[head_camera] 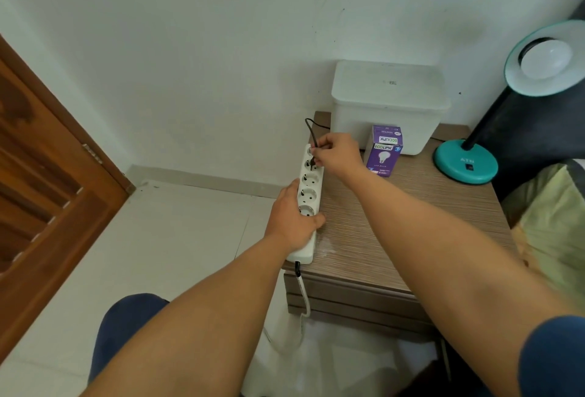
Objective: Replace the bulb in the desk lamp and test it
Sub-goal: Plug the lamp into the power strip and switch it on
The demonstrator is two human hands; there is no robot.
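Here, the left hand [292,217] grips the white multi-socket power strip [308,203] at the left edge of the brown wood-grain bedside table [395,222]. The right hand [337,154] pinches the black plug [313,162] at a far socket. The teal desk lamp [465,160], white bulb [546,59] fitted, stands right of the purple bulb box [383,153].

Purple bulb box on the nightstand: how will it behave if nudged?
The bulb box stands upright, taller than wide, so it probably tips rather than slides. Thin carton around one bulb: likely light and crushable. The nightstand top looks smooth, so a low push may slide it.
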